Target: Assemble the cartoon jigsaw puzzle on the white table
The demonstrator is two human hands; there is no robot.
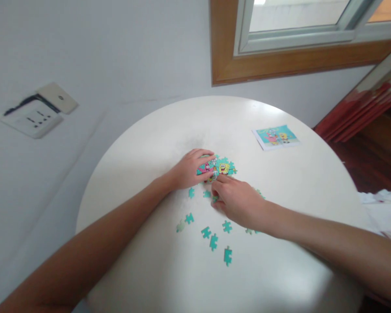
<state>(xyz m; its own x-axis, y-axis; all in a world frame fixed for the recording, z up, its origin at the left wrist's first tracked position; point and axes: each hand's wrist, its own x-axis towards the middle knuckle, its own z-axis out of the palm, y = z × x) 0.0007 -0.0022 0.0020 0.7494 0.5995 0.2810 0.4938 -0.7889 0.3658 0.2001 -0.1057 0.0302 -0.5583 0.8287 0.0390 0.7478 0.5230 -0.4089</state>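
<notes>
A partly joined cartoon jigsaw puzzle [224,168], with a yellow figure and a pink figure on teal, lies mid-table. My left hand [191,168] rests flat at its left side, its spread fingers over the pink figure. At the puzzle's lower edge, my right hand [234,198] has its fingers bent and closed on a puzzle piece [215,198], mostly hidden by the hand. Loose teal pieces lie nearer to me, among them one puzzle piece [227,226] below my right hand and another puzzle piece [191,192] below my left.
A picture card [276,137] with the same cartoon figures lies at the table's back right. The round white table [169,278] stands against a wall with a socket [35,117] at left. A wood-framed window [293,61] and a red curtain [361,104] are at right.
</notes>
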